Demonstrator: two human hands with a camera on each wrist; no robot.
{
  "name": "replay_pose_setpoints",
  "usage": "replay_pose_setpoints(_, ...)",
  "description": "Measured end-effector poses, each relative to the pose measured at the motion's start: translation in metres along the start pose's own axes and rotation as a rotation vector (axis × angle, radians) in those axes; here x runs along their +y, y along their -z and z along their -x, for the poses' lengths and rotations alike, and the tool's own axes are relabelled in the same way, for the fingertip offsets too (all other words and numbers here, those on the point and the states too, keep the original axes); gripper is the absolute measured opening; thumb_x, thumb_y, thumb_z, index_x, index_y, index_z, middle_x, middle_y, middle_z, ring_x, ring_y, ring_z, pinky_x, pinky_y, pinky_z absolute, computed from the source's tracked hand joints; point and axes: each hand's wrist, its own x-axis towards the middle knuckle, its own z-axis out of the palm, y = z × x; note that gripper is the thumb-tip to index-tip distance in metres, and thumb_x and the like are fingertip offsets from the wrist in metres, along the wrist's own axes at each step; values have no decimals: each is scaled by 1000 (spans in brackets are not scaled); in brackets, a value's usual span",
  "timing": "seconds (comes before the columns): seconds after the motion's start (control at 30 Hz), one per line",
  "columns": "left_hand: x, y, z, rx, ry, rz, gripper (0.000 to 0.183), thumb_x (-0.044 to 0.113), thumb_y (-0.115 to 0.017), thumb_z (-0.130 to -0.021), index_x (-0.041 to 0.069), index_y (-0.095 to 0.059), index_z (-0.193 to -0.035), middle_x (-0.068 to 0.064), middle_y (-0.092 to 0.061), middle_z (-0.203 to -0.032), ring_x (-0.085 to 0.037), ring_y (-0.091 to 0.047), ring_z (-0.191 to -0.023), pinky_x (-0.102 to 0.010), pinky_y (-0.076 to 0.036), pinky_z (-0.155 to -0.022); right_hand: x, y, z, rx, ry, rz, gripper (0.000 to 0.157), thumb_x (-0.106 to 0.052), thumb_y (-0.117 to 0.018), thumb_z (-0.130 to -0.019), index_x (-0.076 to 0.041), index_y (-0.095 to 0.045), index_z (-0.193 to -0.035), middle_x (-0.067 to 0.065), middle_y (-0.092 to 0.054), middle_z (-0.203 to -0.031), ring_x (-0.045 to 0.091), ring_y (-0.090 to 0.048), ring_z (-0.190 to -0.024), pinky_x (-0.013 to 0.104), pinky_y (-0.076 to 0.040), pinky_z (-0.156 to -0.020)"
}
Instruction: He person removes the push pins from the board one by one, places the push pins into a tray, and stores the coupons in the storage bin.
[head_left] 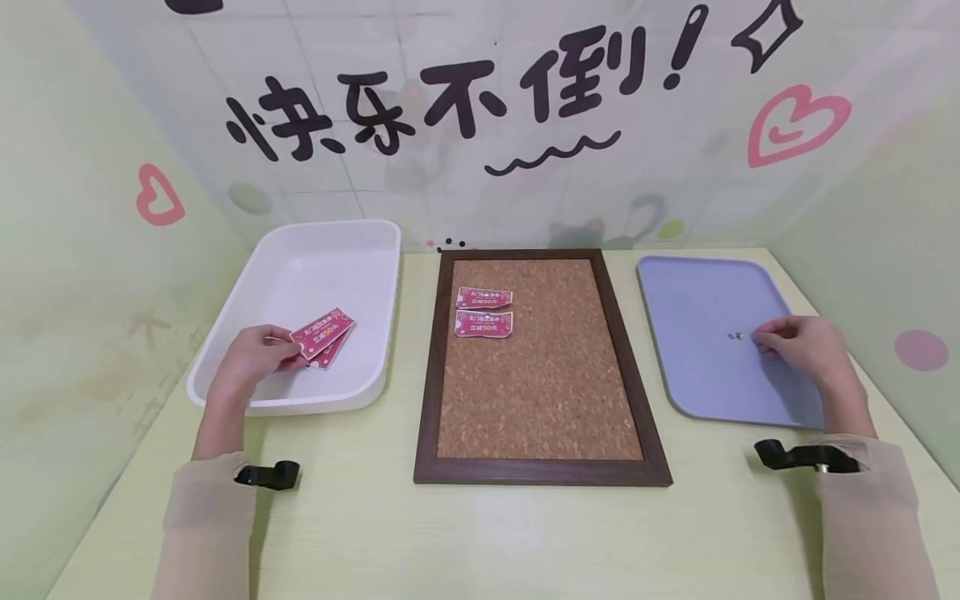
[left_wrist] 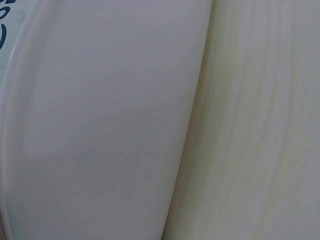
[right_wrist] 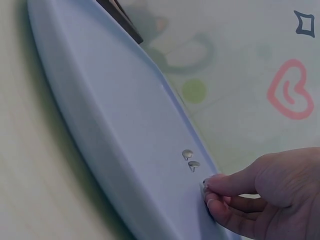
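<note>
My left hand (head_left: 258,354) is over the white tray, pinching the left end of a pink paper coupon (head_left: 324,332). A second pink coupon (head_left: 330,353) lies partly beneath it. At the blue tray (head_left: 708,300), the thumb and fingertips of my right hand (head_left: 802,346) are pressed together, with a small silvery thumbtack (right_wrist: 205,185) mostly hidden between them. Two loose thumbtacks (right_wrist: 190,159) lie on the tray just beside those fingertips. The left wrist view shows only the white tray's outer wall (left_wrist: 110,120) and the table.
Between the trays lies a cork board (head_left: 540,375) with a dark wooden frame (head_left: 543,472). Two pink coupons, an upper one (head_left: 484,297) and a lower one (head_left: 483,324), are on its upper left. The white tray (head_left: 393,283) has raised walls. A printed backdrop (head_left: 450,192) stands behind.
</note>
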Motion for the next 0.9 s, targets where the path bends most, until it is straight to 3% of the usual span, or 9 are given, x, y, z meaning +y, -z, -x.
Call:
replay_pose_setpoints(0.23,-2,-1,-2,-4,9,11,43,14,-59,-101,-14,-48,-132,-17,-64,-106,-7,-67,-78,-21,-53,-73,2,0,-1,-12,-7,25,37,-23,-66,-98,14,-68,-105,3,-70,-72,0,-53,-62,19,-38,-58)
replay_pose_setpoints(0.5,-2,0,-2,11,3,-24,42,16,-60,-101,-13,-50,-130,-19,-61,-111,-8,-63,-82,-23,-53,-73,2,3,-1,-44,-23,29,40,-25,-65,-99,14,-67,-109,6,-72,-77,0,-53,-66,20,-38,-60)
replay_pose_setpoints(0.9,3,2,6,58,-50,-47,46,20,-56,-103,-12,-48,-136,-26,-56,-122,-30,-64,-99,-26,-56,-78,-4,10,1,-26,-28,-40,42,-25,-58,-102,13,-59,-119,17,-72,-87,-2,-59,-63,19,-41,-60)
